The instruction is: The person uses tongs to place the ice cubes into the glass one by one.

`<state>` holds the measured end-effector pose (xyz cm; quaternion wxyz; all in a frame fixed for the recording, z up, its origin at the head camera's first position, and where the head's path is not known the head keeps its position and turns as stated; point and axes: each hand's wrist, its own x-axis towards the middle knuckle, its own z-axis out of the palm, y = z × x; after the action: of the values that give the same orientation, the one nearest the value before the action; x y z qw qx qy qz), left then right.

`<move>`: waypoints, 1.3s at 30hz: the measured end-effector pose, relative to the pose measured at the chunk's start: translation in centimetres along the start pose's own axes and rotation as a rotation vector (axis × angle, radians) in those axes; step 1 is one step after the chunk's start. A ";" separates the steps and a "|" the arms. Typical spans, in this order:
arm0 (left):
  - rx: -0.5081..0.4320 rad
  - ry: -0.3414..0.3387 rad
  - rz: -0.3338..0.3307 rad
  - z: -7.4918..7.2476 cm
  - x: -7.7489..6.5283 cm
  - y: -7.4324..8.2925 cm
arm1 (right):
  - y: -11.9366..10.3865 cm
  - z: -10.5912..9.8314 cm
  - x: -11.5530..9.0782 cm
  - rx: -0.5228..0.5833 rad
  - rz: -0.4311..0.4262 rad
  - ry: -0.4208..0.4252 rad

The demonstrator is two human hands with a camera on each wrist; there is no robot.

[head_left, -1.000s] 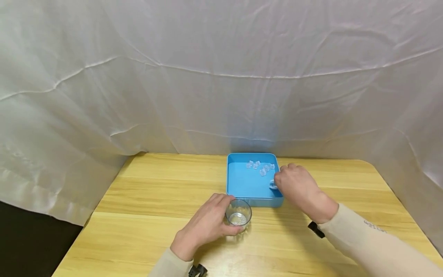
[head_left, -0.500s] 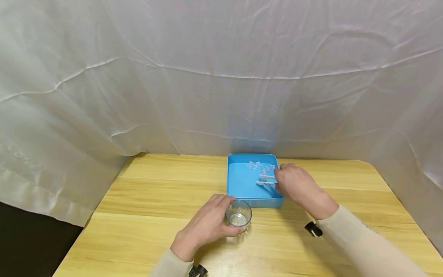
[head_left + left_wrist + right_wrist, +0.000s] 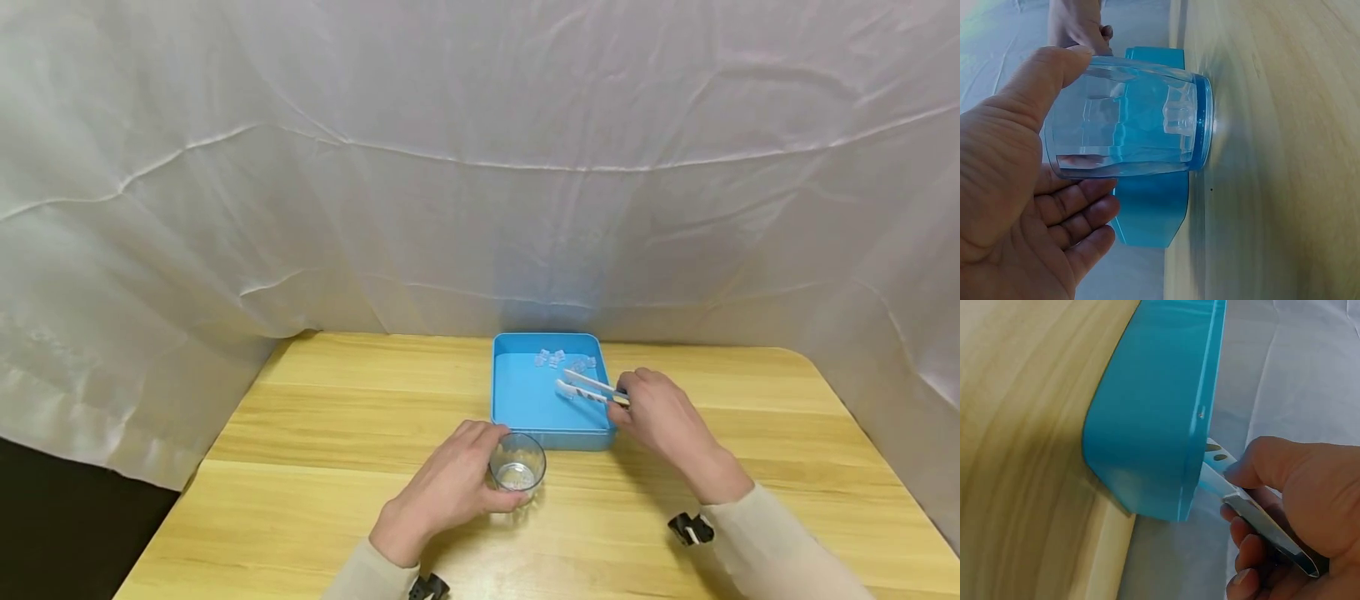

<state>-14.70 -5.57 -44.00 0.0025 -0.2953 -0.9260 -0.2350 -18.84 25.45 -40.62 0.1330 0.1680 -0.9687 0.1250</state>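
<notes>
Head view: your right hand (image 3: 663,421) grips white slender tongs (image 3: 596,386) toward the worktop's back edge (image 3: 420,343); squeeze lightly, left hand (image 3: 446,485) clasping the clear round tumbler (image 3: 525,457).

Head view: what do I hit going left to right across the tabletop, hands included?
Left hand → clear round drinking cup → white two-armed tongs → right hand. Left out for overlap: square blue box, small clear cubes.
</notes>
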 end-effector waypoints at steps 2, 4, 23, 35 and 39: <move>-0.003 0.002 -0.002 0.0 -0.1 0.0 | 0.0 0.2 -0.2 0.012 0.019 -0.003; -0.006 0.004 -0.003 -0.1 -0.1 -0.1 | -0.1 0.2 -0.4 0.019 0.029 -0.009; 0.000 0.003 -0.003 0.1 -0.1 -0.1 | -0.9 0.6 -1.0 -0.019 0.036 -0.010; -0.002 0.004 0.001 0.0 -0.1 0.0 | -0.9 1.1 -1.2 -0.002 0.020 0.008; -0.001 0.006 0.006 -0.1 -0.1 0.0 | -0.9 1.3 -1.2 -0.005 0.008 0.022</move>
<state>-14.64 -5.69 -43.95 0.0058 -0.2976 -0.9249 -0.2364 -17.70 24.62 -42.01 0.1434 0.1626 -0.9682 0.1248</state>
